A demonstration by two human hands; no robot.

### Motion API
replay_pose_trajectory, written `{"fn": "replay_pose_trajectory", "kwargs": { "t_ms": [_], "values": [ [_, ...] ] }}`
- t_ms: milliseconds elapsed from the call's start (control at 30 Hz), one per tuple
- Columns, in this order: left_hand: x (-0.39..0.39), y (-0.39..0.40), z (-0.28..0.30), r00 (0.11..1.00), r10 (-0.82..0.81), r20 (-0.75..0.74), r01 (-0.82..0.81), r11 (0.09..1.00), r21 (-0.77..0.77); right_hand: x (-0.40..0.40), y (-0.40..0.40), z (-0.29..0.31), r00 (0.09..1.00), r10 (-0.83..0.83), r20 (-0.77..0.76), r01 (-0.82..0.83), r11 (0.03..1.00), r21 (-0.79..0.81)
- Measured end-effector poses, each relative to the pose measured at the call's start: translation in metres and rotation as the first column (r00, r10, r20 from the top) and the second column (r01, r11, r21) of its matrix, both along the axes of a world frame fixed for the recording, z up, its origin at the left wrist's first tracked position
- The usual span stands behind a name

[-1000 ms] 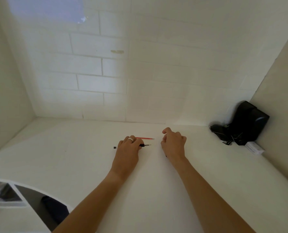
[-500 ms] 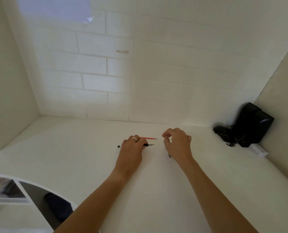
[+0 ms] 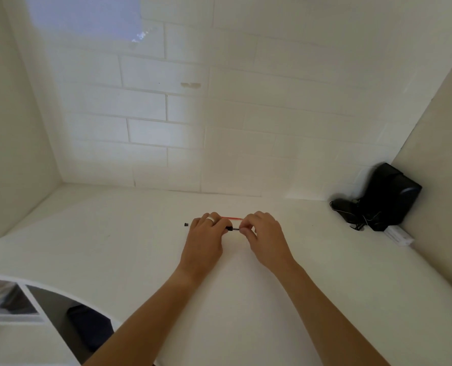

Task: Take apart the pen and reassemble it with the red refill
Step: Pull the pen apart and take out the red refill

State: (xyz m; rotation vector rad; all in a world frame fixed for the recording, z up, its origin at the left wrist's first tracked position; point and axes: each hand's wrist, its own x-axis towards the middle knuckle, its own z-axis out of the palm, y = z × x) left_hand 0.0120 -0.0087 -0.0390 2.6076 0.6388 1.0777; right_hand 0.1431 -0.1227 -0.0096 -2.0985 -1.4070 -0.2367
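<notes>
A black pen (image 3: 230, 228) lies across the white table (image 3: 113, 247). My left hand (image 3: 203, 240), with a ring on one finger, covers and grips its barrel, so only the black end cap at the left and a short dark stretch at the right show. My right hand (image 3: 265, 239) pinches the thin tip end that sticks out of the barrel. The red refill (image 3: 231, 219) lies on the table just behind both hands, partly hidden by the fingers.
A black device with cables (image 3: 383, 199) stands in the far right corner, with a small white box (image 3: 399, 235) beside it. White brick wall behind, side walls left and right. The table's curved front edge (image 3: 61, 291) is at the lower left.
My right hand has moved left from the table to the pen's tip end and closed its fingers on it. The left hand has stayed on the barrel.
</notes>
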Motion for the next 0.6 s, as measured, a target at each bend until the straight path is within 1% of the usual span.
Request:
{"fn": "replay_pose_trajectory", "kwargs": {
  "t_ms": [167,233,300,400,500,600],
  "values": [
    [-0.001,0.004,-0.004,0.979,0.205,-0.005,-0.205,0.977,-0.061,0.029,-0.010,0.004,0.993,-0.115,0.020,0.116,0.993,-0.019],
    [-0.003,0.004,-0.004,0.960,0.281,-0.021,-0.282,0.954,-0.102,0.044,-0.013,0.006,0.980,-0.197,0.015,0.197,0.980,-0.021],
    [-0.004,0.003,-0.005,0.944,0.324,-0.056,-0.329,0.937,-0.120,0.056,-0.013,0.007,0.957,-0.290,-0.001,0.290,0.957,-0.023],
    [-0.002,0.004,-0.008,0.955,0.279,-0.098,-0.289,0.951,-0.113,0.063,-0.002,0.008,0.936,-0.351,-0.033,0.351,0.936,-0.021],
    [0.003,0.007,-0.011,0.973,0.197,-0.119,-0.207,0.975,-0.077,0.057,0.020,0.010,0.938,-0.344,-0.046,0.343,0.939,-0.033],
    [0.004,0.009,-0.013,0.976,0.189,-0.112,-0.198,0.977,-0.080,0.050,0.043,0.008,0.937,-0.347,-0.037,0.344,0.937,-0.053]
  ]
}}
